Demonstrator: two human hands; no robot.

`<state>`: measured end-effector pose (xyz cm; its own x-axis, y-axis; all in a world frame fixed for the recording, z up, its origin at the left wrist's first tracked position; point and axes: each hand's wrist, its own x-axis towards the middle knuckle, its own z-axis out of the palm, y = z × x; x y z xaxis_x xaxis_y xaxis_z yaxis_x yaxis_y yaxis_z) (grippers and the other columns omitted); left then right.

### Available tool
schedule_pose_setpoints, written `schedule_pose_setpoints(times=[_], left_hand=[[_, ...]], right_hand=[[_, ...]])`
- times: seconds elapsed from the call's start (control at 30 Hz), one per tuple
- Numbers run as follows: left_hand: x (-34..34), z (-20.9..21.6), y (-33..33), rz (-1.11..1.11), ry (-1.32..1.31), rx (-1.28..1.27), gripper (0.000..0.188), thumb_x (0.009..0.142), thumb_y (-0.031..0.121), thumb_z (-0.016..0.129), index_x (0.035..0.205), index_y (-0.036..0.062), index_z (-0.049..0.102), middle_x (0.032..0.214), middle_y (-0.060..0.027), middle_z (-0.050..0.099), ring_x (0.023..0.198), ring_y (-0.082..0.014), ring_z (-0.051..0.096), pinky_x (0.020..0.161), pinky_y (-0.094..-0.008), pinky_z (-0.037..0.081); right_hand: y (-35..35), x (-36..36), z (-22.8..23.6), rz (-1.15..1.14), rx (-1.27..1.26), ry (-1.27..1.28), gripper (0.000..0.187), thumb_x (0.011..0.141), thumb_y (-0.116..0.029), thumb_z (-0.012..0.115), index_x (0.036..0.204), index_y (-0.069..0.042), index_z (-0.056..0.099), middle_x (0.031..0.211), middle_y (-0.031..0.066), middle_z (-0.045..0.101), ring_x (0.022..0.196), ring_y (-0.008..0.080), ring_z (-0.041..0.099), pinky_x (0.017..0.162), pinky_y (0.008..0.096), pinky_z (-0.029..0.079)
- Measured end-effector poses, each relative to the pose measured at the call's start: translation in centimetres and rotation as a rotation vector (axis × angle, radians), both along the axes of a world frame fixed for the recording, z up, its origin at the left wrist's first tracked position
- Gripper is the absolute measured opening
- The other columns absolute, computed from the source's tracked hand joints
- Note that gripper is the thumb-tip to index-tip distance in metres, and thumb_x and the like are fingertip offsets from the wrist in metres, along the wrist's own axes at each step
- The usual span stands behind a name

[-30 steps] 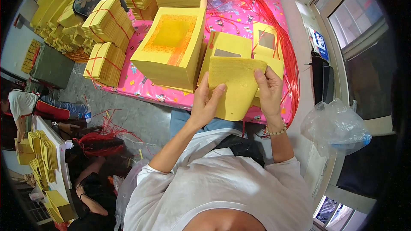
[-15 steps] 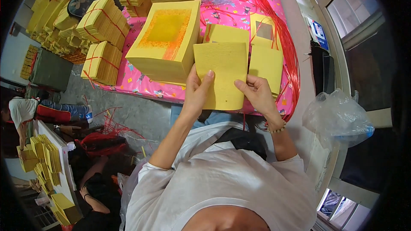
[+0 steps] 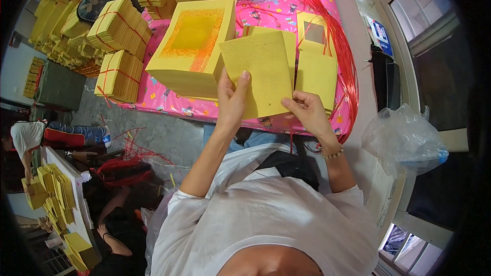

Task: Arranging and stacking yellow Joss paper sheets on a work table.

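A yellow sheet of paper [image 3: 258, 74], perhaps more than one layer, is tilted up between my two hands over the table's near edge. My left hand [image 3: 232, 97] pinches its left side, thumb on the face and fingers behind. At the lower right corner my right hand [image 3: 307, 111] grips it between thumb and fingers. Just left stands a thick stack of yellow paper [image 3: 171, 74] with an orange and gold print on top. Behind the held sheet lie more yellow sheets [image 3: 291, 46], partly hidden. Right of it rests a yellow pile [image 3: 317, 79].
Bundles tied with red string [image 3: 120, 74] stand on the left of the pink patterned cloth [image 3: 169, 94]. Long red strings [image 3: 345, 66] hang down the right side, by a clear plastic bag [image 3: 406, 135]. Two people sit or stand near a white table [image 3: 79, 194] at lower left.
The held yellow sheet has tilted, its top shifting left and its lower edge rising on the right. Both hands keep their grip; the left has moved slightly.
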<state>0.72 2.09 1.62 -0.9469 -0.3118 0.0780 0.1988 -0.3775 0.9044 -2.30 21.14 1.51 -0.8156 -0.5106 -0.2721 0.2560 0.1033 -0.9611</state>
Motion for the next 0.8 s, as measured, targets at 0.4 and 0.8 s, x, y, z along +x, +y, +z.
schedule_pose_setpoints(times=[0.4,0.8], left_hand=[[-0.6,-1.6,2.4,-0.036,0.004,-0.034,0.034,0.095,0.006,0.049,0.128,-0.0025,0.042,0.120,-0.0107,0.056,0.111,-0.0145,0.051,0.095,-0.0286,0.040],[-0.8,-1.4,1.5,-0.031,-0.193,0.146,0.041,0.095,0.010,0.050,0.132,-0.0023,0.035,0.121,-0.0116,0.054,0.111,-0.0160,0.052,0.095,-0.0297,0.041]], right_hand=[[-1.9,-6.6,0.1,-0.163,-0.193,0.327,0.018,0.098,-0.019,0.050,0.097,-0.001,0.055,0.081,-0.0025,0.057,0.075,0.0015,0.050,0.067,0.0180,0.041],[-3.2,-11.6,-0.8,-0.072,0.055,0.346,0.023,0.095,-0.021,0.055,0.097,0.002,0.056,0.078,0.0028,0.061,0.071,0.0063,0.055,0.063,0.0232,0.044]])
